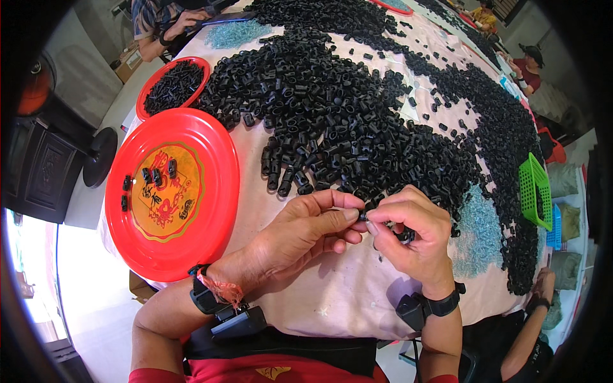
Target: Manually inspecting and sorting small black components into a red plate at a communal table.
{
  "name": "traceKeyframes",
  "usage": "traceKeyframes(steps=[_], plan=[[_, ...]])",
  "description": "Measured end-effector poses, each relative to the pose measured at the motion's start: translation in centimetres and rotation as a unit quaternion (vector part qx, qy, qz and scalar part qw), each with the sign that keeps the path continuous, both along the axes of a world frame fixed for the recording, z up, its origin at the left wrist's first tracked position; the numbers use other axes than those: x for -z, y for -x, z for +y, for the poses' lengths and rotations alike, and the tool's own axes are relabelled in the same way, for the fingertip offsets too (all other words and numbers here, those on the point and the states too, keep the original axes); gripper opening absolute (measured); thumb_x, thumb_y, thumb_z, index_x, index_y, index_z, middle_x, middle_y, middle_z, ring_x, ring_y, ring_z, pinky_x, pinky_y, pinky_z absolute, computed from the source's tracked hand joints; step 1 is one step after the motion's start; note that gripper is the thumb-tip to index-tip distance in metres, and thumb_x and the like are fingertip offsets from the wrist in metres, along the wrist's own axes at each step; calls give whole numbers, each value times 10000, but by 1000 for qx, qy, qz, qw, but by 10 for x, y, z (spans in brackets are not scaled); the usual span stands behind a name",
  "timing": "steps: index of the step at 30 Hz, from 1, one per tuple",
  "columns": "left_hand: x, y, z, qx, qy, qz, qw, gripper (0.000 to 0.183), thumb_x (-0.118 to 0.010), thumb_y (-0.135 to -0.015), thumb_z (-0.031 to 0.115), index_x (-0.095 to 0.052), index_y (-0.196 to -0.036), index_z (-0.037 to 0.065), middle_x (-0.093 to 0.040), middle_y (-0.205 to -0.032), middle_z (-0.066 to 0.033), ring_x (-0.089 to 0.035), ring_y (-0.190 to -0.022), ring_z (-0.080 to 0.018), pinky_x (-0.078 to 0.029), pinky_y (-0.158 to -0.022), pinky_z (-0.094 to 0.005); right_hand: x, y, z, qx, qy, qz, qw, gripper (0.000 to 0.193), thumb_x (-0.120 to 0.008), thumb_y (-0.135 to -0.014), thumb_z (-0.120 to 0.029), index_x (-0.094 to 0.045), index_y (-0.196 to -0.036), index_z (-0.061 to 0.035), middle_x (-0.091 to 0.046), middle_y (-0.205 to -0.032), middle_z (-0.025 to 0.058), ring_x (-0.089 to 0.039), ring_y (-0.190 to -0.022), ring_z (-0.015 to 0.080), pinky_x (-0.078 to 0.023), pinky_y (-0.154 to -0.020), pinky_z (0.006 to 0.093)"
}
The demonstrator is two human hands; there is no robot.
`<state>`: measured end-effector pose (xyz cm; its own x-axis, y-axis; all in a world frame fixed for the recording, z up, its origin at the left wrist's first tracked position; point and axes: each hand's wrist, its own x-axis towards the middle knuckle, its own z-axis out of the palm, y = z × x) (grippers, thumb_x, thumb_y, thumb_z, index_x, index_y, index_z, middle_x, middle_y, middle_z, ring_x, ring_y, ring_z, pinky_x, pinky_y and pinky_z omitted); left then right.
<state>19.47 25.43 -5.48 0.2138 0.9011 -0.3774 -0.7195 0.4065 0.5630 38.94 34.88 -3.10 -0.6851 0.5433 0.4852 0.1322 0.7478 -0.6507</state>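
Note:
My left hand (310,225) and my right hand (412,230) meet at the near edge of a large heap of black plastic caps (319,96). Between the fingertips of both hands is a small black plastic part (363,216), mostly covered by the fingers. My left thumb and forefinger pinch it from one side, my right thumb and forefinger from the other. Another black piece (405,236) shows under my right hand's curled fingers; whether it is held cannot be told. To the left, several assembled black pieces (157,177) lie on a red plate (220,147) with a yellow patterned middle.
A red bowl (205,71) of thin black parts stands behind the plate. Small clear bluish pieces (479,233) lie in a pile at right, another pile (236,33) at the far left. A green basket (533,191) sits on the right edge. Other people work around the table.

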Motion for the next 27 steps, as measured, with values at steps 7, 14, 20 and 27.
traceKeyframes(steps=[7, 14, 20, 27], plan=[[6, 2, 1, 15, -16, -30, 999, 230, -591, -1073, 143, -596, -1268, 21, -708, -1112, -84, -696, -937, -133, -557, -759, -238, -2, -1, -1, 12, 5, -10, 1000, 254, -767, -784, 72, -775, -1004, -56, -730, -876, 70, -660, -732, 189, -511, -593, 280], [6, -1, -1, 34, -34, -5, 999, 261, -592, -1074, 145, -595, -1301, 15, -704, -1146, -84, -689, -944, -120, -565, -787, -233, -2, 0, -1, 6, -8, -10, 1000, 239, -763, -796, 71, -774, -1011, -33, -716, -893, 83, -657, -761, 215, -522, -649, 310], [4, 3, -2, 18, -1, -3, 1000, 263, -586, -1078, 143, -611, -1303, 9, -708, -1151, -79, -688, -946, -112, -569, -796, -224, -2, 5, -3, 12, -31, -7, 999, 267, -746, -791, 80, -786, -1030, -31, -714, -908, 99, -662, -777, 239, -528, -684, 326], [13, -4, 3, 31, -51, -20, 998, 226, -611, -1068, 159, -624, -1252, 28, -722, -1101, -53, -680, -906, -92, -559, -793, -220, -2, 2, -6, 28, -32, -26, 999, 238, -744, -798, 24, -778, -1028, -25, -683, -913, 110, -646, -795, 251, -520, -695, 334]])
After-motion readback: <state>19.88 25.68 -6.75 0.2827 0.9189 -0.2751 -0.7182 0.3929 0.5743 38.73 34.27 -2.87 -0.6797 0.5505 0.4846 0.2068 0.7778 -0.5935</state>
